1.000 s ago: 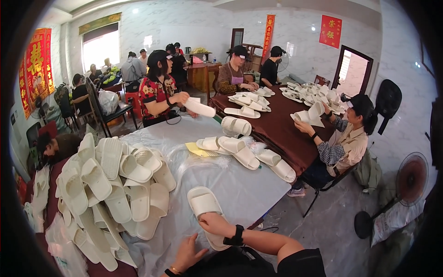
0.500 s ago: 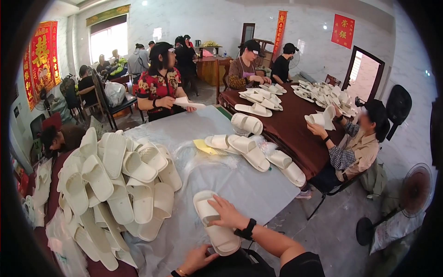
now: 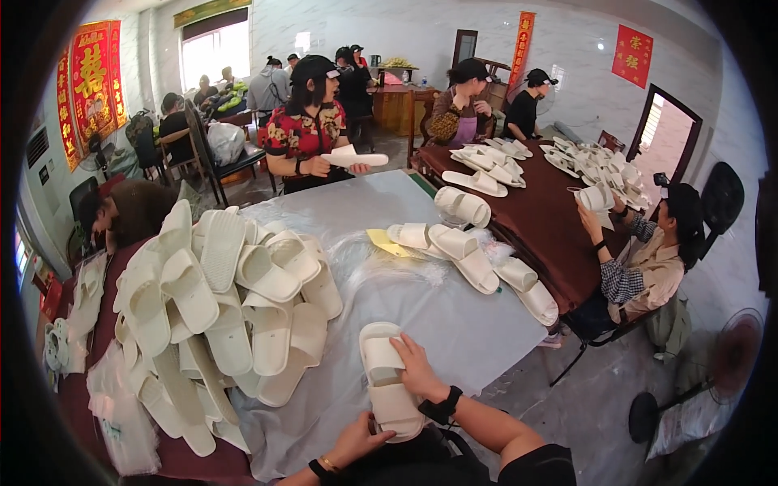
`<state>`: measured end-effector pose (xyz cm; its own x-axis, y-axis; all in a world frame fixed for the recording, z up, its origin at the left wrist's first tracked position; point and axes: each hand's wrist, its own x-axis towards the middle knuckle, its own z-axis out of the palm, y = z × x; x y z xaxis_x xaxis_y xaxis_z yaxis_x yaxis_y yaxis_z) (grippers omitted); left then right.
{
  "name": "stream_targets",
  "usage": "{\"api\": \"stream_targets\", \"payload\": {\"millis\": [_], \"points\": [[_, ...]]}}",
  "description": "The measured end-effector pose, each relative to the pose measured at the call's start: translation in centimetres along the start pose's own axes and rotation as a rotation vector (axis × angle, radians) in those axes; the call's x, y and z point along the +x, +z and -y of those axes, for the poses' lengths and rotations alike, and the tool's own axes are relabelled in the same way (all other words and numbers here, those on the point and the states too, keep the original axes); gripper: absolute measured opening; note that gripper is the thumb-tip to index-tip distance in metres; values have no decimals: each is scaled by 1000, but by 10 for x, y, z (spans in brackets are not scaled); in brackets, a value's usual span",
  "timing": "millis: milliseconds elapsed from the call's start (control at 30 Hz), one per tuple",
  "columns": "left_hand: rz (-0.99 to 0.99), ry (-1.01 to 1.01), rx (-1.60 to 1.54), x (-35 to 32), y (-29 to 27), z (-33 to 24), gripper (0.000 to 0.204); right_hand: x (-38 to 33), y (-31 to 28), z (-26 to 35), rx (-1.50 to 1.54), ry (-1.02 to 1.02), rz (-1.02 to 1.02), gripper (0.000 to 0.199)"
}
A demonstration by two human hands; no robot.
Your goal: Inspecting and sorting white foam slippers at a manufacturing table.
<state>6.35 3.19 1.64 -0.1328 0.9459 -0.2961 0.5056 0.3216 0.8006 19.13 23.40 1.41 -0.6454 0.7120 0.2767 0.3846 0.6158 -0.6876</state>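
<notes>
A cream slide slipper [image 3: 381,354] lies at the near edge of the covered table, its open toe pointing away from me. My right hand [image 3: 418,371] is closed on its right side, the fingers beside the strap. At the lower end, my left hand [image 3: 362,442] grips the near left edge with thumb and curled fingers. Whether a second slipper lies under or against this one, I cannot tell. To the left rises a large heap of matching slippers [image 3: 223,308], near my left forearm.
Grey plastic sheeting [image 3: 340,206] covers my table. Several slippers [image 3: 463,257] lie across it by a yellow paper [image 3: 389,243]. A brown-covered table [image 3: 527,235] holds more slippers. Co-workers handle slippers across from me and at right. A fan [image 3: 733,352] stands at right; clear bags [image 3: 121,417] lie at left.
My right hand has shifted from across the slipper's top to its right side. My left hand has closed on the near end. The whole view has swung slightly left.
</notes>
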Motion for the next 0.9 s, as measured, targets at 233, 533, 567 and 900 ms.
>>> {"api": "stream_targets", "payload": {"millis": [233,533,567,900], "points": [[-10,20,-235,-13,-7,1,77,-9,8,1,97,116,-127,70],[-169,-76,-819,7,-25,2,51,7,-11,9,116,115,-426,69],[-134,-88,-808,6,-28,-8,57,1,-7,6,157,126,-438,69],[-133,134,-803,6,-8,9,70,-4,3,-7,302,196,-518,67]]}}
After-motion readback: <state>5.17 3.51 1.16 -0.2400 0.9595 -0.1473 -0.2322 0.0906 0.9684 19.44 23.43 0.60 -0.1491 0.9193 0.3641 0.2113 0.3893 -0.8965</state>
